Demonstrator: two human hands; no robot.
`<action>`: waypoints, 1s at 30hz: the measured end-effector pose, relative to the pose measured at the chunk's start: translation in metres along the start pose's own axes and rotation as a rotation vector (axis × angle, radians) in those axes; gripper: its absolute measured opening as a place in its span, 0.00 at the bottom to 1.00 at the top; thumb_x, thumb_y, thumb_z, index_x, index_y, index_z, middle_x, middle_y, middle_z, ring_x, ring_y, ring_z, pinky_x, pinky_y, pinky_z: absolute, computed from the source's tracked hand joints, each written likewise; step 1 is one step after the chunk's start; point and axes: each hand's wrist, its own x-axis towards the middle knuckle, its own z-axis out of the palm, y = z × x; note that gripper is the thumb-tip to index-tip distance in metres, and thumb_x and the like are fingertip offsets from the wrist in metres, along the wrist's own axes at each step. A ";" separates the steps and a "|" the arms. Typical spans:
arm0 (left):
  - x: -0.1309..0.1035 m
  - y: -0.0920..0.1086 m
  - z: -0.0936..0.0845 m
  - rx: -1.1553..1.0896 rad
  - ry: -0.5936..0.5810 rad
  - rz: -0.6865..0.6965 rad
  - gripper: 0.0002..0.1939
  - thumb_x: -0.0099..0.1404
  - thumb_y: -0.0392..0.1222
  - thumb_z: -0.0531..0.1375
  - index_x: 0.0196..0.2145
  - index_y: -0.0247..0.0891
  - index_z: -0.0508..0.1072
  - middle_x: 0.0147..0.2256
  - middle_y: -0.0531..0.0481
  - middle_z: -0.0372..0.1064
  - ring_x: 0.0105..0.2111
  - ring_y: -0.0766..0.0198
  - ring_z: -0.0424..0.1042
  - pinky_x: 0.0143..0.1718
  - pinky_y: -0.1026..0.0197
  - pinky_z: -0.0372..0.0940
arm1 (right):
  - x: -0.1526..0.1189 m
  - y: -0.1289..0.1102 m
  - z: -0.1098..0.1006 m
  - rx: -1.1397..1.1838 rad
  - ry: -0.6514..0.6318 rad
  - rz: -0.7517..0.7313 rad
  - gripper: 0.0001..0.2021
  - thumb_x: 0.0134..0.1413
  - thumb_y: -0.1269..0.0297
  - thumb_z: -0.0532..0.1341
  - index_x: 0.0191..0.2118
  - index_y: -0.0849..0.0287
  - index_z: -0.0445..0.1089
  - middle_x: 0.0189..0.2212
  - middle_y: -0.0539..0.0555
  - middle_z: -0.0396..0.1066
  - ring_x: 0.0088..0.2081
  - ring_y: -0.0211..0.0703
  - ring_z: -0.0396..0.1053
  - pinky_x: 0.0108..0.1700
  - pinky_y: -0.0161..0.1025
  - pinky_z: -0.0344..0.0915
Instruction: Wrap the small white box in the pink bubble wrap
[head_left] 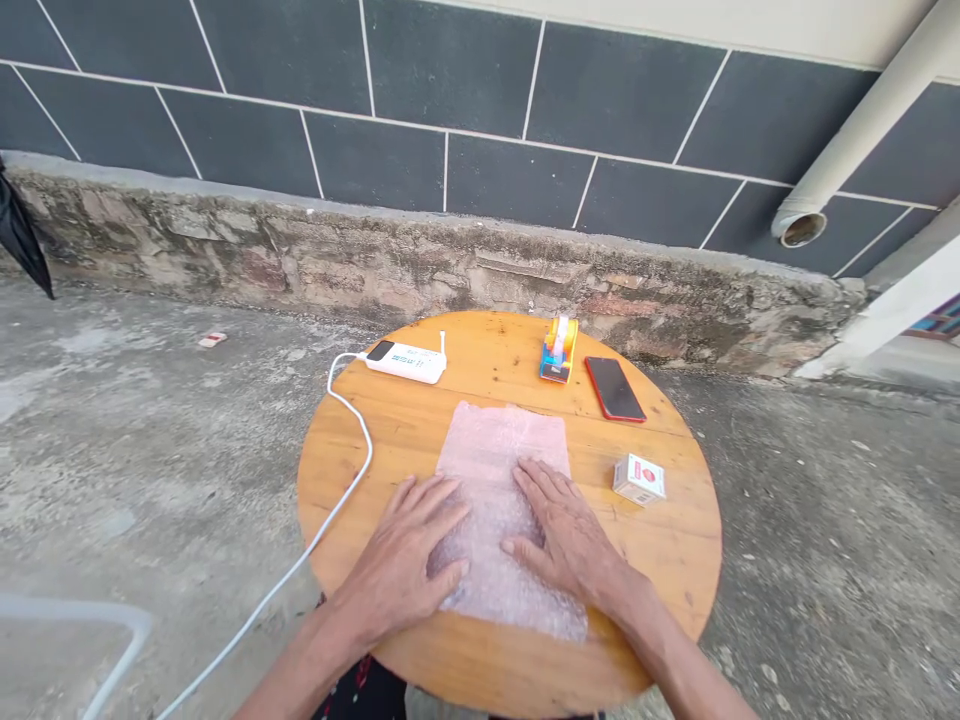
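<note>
A sheet of pinkish, see-through bubble wrap [495, 450] lies flat on the round wooden table [352, 520]. My left hand [412, 545] rests palm down over its left edge, fingers spread. On the right half of the sheet, my right hand [555, 525] lies flat with its fingers stretched out. Neither hand holds anything. Just right of my right hand stands a small white box [639, 480] with red print. Beyond the sheet is a tape dispenser [559, 350] in blue and yellow with a roll of tape in it.
A phone [615, 388] in a red case lies at the table's right. At the back left sits a white device [406, 362]; its white cable [345, 485] runs over the left edge. A stone ledge [450, 270] and tiled wall stand behind, with a drainpipe [847, 150] at right.
</note>
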 end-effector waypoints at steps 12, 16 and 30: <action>-0.006 -0.018 0.031 0.046 0.141 0.101 0.28 0.60 0.48 0.59 0.58 0.47 0.61 0.61 0.46 0.57 0.60 0.47 0.57 0.59 0.37 0.52 | -0.088 0.081 -0.046 0.063 0.607 0.395 0.19 0.58 0.56 0.57 0.54 0.55 0.64 0.53 0.60 0.66 0.55 0.53 0.63 0.54 0.55 0.62; -0.006 -0.012 0.027 0.009 0.142 0.076 0.29 0.60 0.47 0.59 0.58 0.43 0.62 0.62 0.44 0.55 0.61 0.46 0.54 0.59 0.37 0.53 | -0.087 0.100 -0.032 0.300 0.590 0.520 0.28 0.53 0.52 0.60 0.58 0.56 0.58 0.54 0.61 0.64 0.53 0.54 0.65 0.51 0.53 0.66; -0.006 -0.007 0.020 -0.158 0.213 -0.057 0.19 0.56 0.37 0.59 0.47 0.40 0.72 0.55 0.43 0.65 0.60 0.47 0.55 0.60 0.39 0.54 | -0.051 0.060 -0.039 0.429 0.472 0.459 0.26 0.50 0.51 0.62 0.53 0.56 0.63 0.44 0.57 0.71 0.38 0.47 0.70 0.42 0.46 0.69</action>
